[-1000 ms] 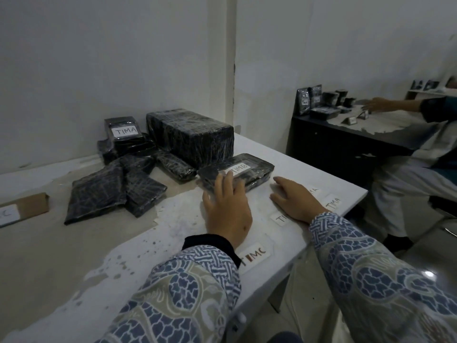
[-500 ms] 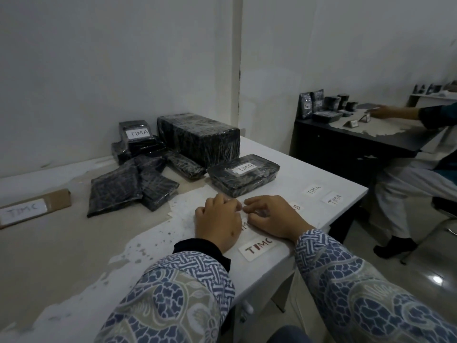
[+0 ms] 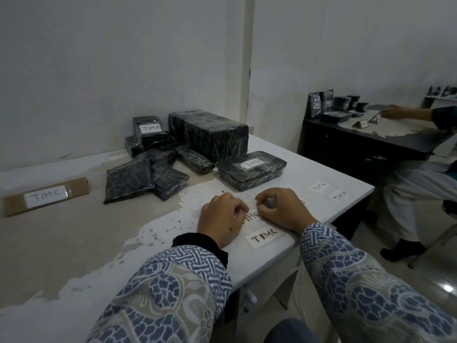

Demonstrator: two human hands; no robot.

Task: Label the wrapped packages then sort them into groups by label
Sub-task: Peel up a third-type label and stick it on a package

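Both hands meet over a white label reading TIMC [image 3: 250,216] lying on the table. My left hand [image 3: 221,219] and my right hand [image 3: 282,210] have their fingers curled, and the fingertips pinch that label's edges. A second TIMC label [image 3: 263,235] lies just in front of it. Two TIMA labels [image 3: 319,186] [image 3: 340,195] lie to the right. Behind my hands sits a black wrapped package marked TIMB [image 3: 251,169]. Further back stand a large unlabelled black block [image 3: 210,133] and a small package marked TIMA [image 3: 149,127]. Flat unlabelled black packages [image 3: 128,180] lie to the left.
A brown box labelled TIMC [image 3: 45,195] lies at the far left of the white table [image 3: 309,169]. The table's edge runs close on the right. Beyond it a seated person [image 3: 420,184] reaches over a black desk [image 3: 358,144] that holds more dark packages.
My left hand came off the TIMB package and my right hand left the table's right side. Both drew in to the TIMC label and now pinch it.
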